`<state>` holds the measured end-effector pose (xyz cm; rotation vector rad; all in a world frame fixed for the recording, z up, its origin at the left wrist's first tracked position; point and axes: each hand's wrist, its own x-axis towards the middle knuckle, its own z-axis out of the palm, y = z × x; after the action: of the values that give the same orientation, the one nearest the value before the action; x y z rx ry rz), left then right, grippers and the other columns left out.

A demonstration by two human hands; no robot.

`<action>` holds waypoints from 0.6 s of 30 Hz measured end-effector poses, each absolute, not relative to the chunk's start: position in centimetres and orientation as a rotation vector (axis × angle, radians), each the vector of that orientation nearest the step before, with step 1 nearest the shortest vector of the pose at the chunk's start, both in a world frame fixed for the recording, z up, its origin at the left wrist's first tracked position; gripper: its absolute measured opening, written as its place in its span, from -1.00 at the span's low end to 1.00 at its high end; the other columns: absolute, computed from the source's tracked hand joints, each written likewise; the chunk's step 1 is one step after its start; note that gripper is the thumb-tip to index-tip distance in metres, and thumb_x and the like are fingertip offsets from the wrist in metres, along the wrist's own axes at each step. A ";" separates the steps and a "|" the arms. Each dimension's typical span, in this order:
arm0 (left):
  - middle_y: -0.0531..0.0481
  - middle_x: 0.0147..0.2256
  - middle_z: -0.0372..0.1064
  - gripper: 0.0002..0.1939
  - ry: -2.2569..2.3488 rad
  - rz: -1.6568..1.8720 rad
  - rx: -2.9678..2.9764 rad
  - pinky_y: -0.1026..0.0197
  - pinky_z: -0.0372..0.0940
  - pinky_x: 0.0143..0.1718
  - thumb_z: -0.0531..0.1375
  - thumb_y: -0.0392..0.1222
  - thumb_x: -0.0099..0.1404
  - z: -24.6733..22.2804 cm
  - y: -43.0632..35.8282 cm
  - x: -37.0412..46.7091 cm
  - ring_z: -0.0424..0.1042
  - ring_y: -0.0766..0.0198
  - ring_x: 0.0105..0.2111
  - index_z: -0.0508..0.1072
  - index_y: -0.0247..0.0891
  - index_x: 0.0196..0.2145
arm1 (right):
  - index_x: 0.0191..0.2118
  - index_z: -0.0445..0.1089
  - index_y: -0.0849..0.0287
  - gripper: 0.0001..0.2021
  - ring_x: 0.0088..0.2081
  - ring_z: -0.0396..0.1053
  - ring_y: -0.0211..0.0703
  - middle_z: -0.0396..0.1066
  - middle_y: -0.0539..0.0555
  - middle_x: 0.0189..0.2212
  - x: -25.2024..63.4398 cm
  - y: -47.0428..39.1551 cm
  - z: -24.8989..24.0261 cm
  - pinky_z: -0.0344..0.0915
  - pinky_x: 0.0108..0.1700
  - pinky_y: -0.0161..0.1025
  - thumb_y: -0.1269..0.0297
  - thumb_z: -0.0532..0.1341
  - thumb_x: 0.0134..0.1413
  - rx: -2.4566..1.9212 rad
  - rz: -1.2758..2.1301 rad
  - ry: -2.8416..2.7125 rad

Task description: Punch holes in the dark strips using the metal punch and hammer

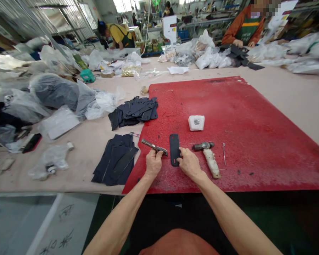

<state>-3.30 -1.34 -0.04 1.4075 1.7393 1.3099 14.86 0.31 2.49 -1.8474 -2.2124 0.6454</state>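
- Our left hand (154, 162) is closed in a pinch on 1 slim grey metal tool (154, 147), over the red mat (228, 106).
- Our right hand (188, 161), fingers partly curled, touches the right edge of 1 dark rectangular strip with slots (174, 150), flat on the mat.
- Right of that hand lies 1 metal-headed hammer with a wrapped whitish handle (211, 163) (rather scruffy), then 1 thin metal rod (224, 154).
- Beyond the strip sits 1 small white block (196, 123).
- 2 piles of dark flat pieces (117, 159) lie to the left.
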 end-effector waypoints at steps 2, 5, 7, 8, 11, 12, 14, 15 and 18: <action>-0.06 -0.35 0.55 -0.87 1.700 1.268 1.432 0.19 0.41 -0.22 0.14 -0.26 0.28 0.2 -1.6 -3.9 0.54 0.20 -0.33 0.50 -0.28 -0.30 | 0.11 0.26 0.21 -0.59 -0.10 0.40 -0.08 0.42 0.17 -0.15 15.0 0.4 2.8 0.23 -0.09 -0.23 0.42 0.14 0.11 -1.862 0.663 -2.204; -0.04 -0.33 0.55 -0.85 1.639 1.223 1.483 0.22 0.41 -0.19 0.12 -0.30 0.27 0.2 -2.0 -4.3 0.54 0.23 -0.31 0.51 -0.27 -0.31 | 0.09 0.25 0.20 -0.64 -0.10 0.41 -0.06 0.41 0.16 -0.16 14.5 0.6 3.3 0.25 -0.11 -0.23 0.33 0.13 0.17 -1.903 0.645 -2.175; -0.04 -0.32 0.55 -0.84 1.644 1.229 1.474 0.23 0.40 -0.18 0.12 -0.30 0.27 0.0 -2.3 -4.3 0.53 0.24 -0.31 0.51 -0.27 -0.30 | 0.06 0.24 0.21 -0.58 -0.07 0.40 0.02 0.38 0.21 -0.12 13.6 0.8 3.7 0.26 -0.12 -0.20 0.12 0.19 0.15 -1.964 0.553 -2.147; -0.04 -0.32 0.55 -0.84 1.655 1.241 1.457 0.23 0.40 -0.18 0.12 -0.30 0.27 -0.1 -2.3 -4.3 0.53 0.24 -0.31 0.51 -0.27 -0.29 | 0.04 0.24 0.22 -0.52 -0.06 0.39 0.06 0.36 0.24 -0.10 13.1 0.9 3.9 0.27 -0.13 -0.19 0.03 0.24 0.10 -2.003 0.503 -2.139; -0.05 -0.33 0.55 -0.84 1.664 1.268 1.407 0.23 0.39 -0.19 0.12 -0.27 0.29 -0.3 -2.4 -4.4 0.53 0.23 -0.31 0.51 -0.28 -0.28 | 0.00 0.23 0.24 -0.42 -0.09 0.42 0.10 0.34 0.28 -0.10 11.6 1.3 4.2 0.29 -0.17 -0.18 -0.03 0.33 -0.04 -2.110 0.462 -2.145; -0.05 -0.33 0.55 -0.84 1.653 1.270 1.397 0.23 0.39 -0.19 0.11 -0.27 0.29 -0.3 -2.4 -4.4 0.53 0.23 -0.31 0.51 -0.28 -0.29 | -0.02 0.23 0.25 -0.44 -0.11 0.44 0.09 0.36 0.27 -0.13 11.2 1.4 4.3 0.30 -0.17 -0.17 0.00 0.34 -0.04 -2.139 0.498 -2.150; -0.05 -0.33 0.55 -0.83 1.627 1.273 1.385 0.23 0.39 -0.19 0.11 -0.27 0.30 -0.2 -2.4 -4.5 0.53 0.23 -0.31 0.52 -0.27 -0.29 | -0.04 0.23 0.25 -0.49 -0.14 0.46 0.09 0.40 0.24 -0.19 10.7 1.6 4.4 0.31 -0.17 -0.16 0.06 0.34 -0.03 -2.181 0.579 -2.152; -0.05 -0.33 0.55 -0.83 1.619 1.277 1.381 0.23 0.39 -0.19 0.11 -0.27 0.30 -0.1 -2.5 -4.5 0.53 0.23 -0.31 0.52 -0.27 -0.30 | -0.06 0.23 0.24 -0.51 -0.15 0.46 0.09 0.40 0.23 -0.20 10.6 1.7 4.4 0.32 -0.17 -0.16 0.07 0.34 -0.03 -2.193 0.584 -2.151; -0.05 -0.34 0.55 -0.84 1.611 1.287 1.364 0.23 0.38 -0.20 0.12 -0.28 0.28 0.1 -2.6 -4.5 0.53 0.22 -0.31 0.52 -0.27 -0.31 | -0.08 0.25 0.25 -0.49 -0.10 0.44 0.13 0.35 0.29 -0.12 10.8 2.0 4.6 0.33 -0.15 -0.14 0.05 0.34 -0.08 -2.207 0.485 -2.141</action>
<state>-4.47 -2.59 0.12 1.3641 1.6106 1.2872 10.84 2.00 4.64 -2.2066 -2.1411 0.4853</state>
